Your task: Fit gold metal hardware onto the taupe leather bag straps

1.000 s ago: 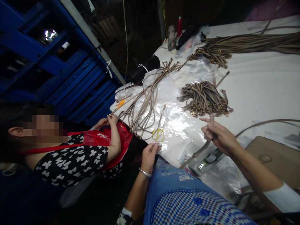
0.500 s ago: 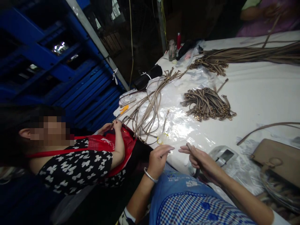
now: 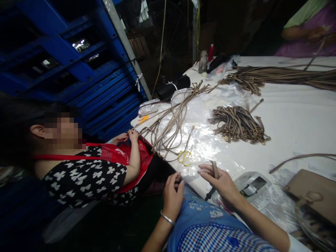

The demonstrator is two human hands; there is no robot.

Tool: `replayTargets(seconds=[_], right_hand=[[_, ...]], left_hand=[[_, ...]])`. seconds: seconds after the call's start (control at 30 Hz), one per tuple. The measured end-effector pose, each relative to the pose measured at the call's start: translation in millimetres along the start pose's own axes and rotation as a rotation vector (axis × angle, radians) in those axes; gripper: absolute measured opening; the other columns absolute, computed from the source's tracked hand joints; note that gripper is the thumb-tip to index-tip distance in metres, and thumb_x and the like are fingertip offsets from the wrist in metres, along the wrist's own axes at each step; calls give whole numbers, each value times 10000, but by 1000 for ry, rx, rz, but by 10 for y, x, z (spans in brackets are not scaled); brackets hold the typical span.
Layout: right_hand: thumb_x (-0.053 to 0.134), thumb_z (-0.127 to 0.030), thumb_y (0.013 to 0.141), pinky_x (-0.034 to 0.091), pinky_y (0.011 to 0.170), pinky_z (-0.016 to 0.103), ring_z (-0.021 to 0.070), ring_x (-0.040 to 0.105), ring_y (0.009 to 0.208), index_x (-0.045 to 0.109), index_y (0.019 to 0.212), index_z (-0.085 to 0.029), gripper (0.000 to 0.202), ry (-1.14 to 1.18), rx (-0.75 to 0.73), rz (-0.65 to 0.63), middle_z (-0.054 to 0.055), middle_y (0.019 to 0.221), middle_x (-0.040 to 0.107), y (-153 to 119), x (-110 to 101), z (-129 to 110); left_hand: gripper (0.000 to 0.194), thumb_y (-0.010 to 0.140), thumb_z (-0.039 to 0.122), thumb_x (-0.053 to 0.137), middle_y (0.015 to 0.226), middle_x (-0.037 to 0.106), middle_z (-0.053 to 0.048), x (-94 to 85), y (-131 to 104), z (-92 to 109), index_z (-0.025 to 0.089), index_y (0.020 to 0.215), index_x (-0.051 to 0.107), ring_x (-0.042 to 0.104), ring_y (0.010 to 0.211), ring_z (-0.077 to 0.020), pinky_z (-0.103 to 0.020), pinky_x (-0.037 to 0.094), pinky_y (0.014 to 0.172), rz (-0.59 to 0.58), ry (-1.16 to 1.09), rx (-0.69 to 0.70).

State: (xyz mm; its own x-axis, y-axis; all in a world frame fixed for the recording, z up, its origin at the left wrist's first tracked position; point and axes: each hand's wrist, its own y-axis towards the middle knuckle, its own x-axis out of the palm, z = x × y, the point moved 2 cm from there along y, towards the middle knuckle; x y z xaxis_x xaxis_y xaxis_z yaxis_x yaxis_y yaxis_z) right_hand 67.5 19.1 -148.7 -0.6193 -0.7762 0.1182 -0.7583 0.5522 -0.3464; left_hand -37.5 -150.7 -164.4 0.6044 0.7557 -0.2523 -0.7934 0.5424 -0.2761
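My right hand [image 3: 223, 185] has a taupe strap [image 3: 215, 169] caught between its thumb and fingers, the strap's end sticking up. A dark length hangs below that hand; whether it belongs to the same strap I cannot tell. My left hand [image 3: 172, 194], with a silver bangle [image 3: 167, 217] at the wrist, is by the table's edge. Its fingers curve loosely, apart from the thumb, with nothing visible in them. Just beyond both hands are yellow ties [image 3: 184, 158] and clear plastic sheeting [image 3: 207, 147]. A short-strap pile [image 3: 237, 124] with gold buckles lies farther back.
A taupe handbag [image 3: 312, 192] and a clear-lidded device [image 3: 253, 185] sit at right. Long straps [image 3: 286, 75] stretch across the back, and more straps [image 3: 174, 119] lie left. A co-worker in a red apron [image 3: 131, 161] sits left; another person [image 3: 309, 31] works opposite.
My hands have drawn apart, the left moving left and down with its fingers loosening. The strap in my right hand now stands more upright. The camera view has shifted slightly.
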Motion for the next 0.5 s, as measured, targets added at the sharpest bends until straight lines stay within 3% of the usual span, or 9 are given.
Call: replayTargets(seconds=[0.1,0.17,0.23,0.33,0.4,0.5], right_hand=[[712,-468,771,500,916,422,303,651,1007,734,993,-196,352,-167,-81,-45,100,1043,729,-51,71,61],[675,-466,802,517,896,429,301,665,966,752,964,-220,304,-235,-121,-137,91,1011,738,-110,111,99],[660,-452,820,507,918,434,302,661,971,761,978,-250,276,-275,-171,-258,82,998,735,-178,131,107],[635,-488,833,485,924,430,306,629,976,744,1063,-260,342,-283,-248,-350,87,1008,708,-264,108,61],[489,-552,905,507,794,387,249,615,776,702,1152,-245,449,-262,-195,-312,76,865,678,-290,72,37],[270,-594,964,465,626,325,177,473,532,669,1194,-213,597,-249,-8,-174,-3,565,495,-289,26,52]], left_hand=[[717,822,742,407,825,690,-149,159,-156,-3,101,913,714,635,682,-181,-229,452,541,-372,-419,-500],[798,825,775,326,893,698,-164,247,-212,73,89,926,721,650,741,-177,-219,470,570,-533,-675,-646],[649,838,693,466,998,704,-152,281,-193,146,115,985,722,658,820,-178,-238,509,650,-482,-835,-637],[359,781,428,715,1074,710,-144,271,-107,214,134,988,729,672,895,-202,-286,532,767,-253,-866,-498],[295,759,339,748,1066,722,-146,228,-53,253,134,971,737,679,948,-237,-325,526,839,-79,-739,-343],[285,813,365,690,1034,740,-133,149,-9,337,154,994,753,681,989,-271,-392,501,932,53,-422,-84]])
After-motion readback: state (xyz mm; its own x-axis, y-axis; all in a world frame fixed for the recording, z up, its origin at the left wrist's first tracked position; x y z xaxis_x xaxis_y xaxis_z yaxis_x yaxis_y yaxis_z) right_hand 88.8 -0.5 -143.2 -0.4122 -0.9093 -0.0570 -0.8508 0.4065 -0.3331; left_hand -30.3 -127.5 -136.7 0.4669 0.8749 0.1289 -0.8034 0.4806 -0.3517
